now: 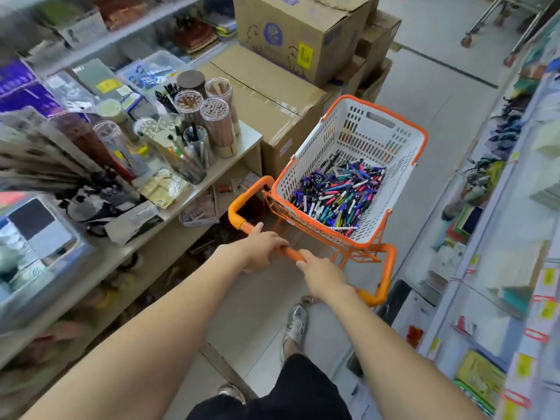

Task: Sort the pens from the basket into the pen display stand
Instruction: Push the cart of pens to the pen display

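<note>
Now we list, in a shop aisle: one white basket (403, 165) with orange rim, seated on an orange cart (357, 250), holding a loose heap of mixed-colour pens (336, 192) across its floor. We note our left hand (262, 247) and right hand (322, 274) side by side, each curled closed around the cart's orange handle bar (291, 253), fingers wrapped over the top. Also entered: clear tubes of pencils (212, 122) upright on the shelf (242, 147) to the left, stacked cardboard boxes (291, 95) just behind the basket, and a blurred rack of stock to the right.
</note>
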`<state>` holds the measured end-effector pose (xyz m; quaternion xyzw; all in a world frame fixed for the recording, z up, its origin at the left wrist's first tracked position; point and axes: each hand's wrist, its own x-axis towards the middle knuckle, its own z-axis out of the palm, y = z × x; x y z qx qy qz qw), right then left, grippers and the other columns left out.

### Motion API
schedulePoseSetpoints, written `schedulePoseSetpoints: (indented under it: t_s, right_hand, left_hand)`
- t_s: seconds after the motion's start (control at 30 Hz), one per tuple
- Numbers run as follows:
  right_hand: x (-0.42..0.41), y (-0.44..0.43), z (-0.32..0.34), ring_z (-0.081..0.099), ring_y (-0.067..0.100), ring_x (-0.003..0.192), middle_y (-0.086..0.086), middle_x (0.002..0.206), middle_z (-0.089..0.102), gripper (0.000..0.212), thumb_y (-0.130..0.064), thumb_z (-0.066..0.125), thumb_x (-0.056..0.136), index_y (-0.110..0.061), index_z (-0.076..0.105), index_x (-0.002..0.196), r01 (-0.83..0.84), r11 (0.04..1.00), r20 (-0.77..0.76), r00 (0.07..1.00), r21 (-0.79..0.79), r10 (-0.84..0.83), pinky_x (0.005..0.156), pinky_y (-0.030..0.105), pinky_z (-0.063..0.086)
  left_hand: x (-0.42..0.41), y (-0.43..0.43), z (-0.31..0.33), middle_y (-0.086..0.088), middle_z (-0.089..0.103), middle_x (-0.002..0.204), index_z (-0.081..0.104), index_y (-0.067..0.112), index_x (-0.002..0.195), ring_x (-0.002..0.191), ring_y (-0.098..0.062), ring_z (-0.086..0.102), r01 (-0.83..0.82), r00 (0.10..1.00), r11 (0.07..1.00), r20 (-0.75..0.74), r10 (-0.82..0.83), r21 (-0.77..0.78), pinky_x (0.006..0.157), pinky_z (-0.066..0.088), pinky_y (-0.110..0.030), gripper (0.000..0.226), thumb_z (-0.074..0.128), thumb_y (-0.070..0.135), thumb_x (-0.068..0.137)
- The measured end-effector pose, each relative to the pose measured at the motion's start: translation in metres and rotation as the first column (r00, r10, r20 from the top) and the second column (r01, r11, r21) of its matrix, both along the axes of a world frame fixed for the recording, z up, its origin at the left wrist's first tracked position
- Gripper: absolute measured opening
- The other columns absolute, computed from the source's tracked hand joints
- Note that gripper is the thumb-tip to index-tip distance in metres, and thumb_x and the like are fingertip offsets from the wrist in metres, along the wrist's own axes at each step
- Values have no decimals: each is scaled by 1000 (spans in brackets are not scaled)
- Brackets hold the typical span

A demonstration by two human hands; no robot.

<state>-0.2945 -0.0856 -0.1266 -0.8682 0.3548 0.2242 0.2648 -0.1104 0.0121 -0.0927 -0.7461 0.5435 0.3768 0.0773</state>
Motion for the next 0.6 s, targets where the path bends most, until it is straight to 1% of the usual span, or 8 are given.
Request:
schedulePoseSetpoints:
  t_s: [0.1,0.17,0.23,0.3,0.37,0.47,0.53,0.6]
  right_hand:
    - [-11,31,-2,66,42,114,18,127,67,44,-45,26,115,-36,31,159,18,997,-35,999,-75,-20,88,50,52]
    - [-18,55,-2,65,42,115,18,129,67,46,-45,25,115,-37,28,160,13,995,-51,999,-102,-19,88,50,51]
    - [-24,82,-1,64,41,116,17,129,66,44,-44,25,115,-38,28,159,-4,994,-67,998,-105,-3,86,50,50]
    - [-30,110,4,64,41,114,17,126,65,41,-42,25,116,-36,31,155,-23,997,-68,998,-67,19,80,48,49]
    - [-34,139,9,64,41,109,16,120,63,37,-40,26,116,-30,37,150,-61,998,-53,997,-10,60,76,46,47]
    - [-33,181,14,63,39,105,14,112,61,37,-44,27,116,-28,41,145,-126,990,-22,992,57,128,76,45,44]
    - [-29,208,13,62,40,109,16,118,63,38,-47,26,115,-28,41,145,-183,979,3,983,92,184,78,45,43]
    - [-22,237,8,61,41,116,17,126,65,41,-48,27,115,-31,38,150,-233,963,38,972,133,230,82,46,44]
  left_hand:
    - [-23,33,-6,-5,38,162,32,24,164,158,-38,21,-27,999,998,44,30,-54,130,-3,-53,70,55,9,99]
    - [-36,55,-3,-6,31,166,28,23,166,161,-41,11,-65,996,998,53,66,-17,129,-1,-54,70,51,8,101]
    - [-40,83,-8,-4,23,171,25,28,166,161,-45,3,-100,995,995,20,100,0,130,4,-62,73,49,11,100]
    - [-41,116,-21,0,18,175,26,39,164,162,-44,0,-141,990,990,12,140,28,125,16,-70,77,52,17,95]
    - [-43,147,-22,4,14,176,27,45,162,162,-42,-4,-193,981,980,41,191,53,121,23,-74,77,56,18,96]
    - [-53,188,0,5,13,176,34,41,162,162,-40,-8,-247,968,964,65,242,93,119,26,-77,67,57,22,102]
    - [-55,216,4,3,14,176,36,38,161,162,-39,-7,-316,948,941,84,308,119,118,27,-76,62,54,27,103]
    - [-58,244,5,-6,19,172,39,32,159,161,-43,0,-377,925,916,114,363,138,118,33,-69,59,50,27,102]
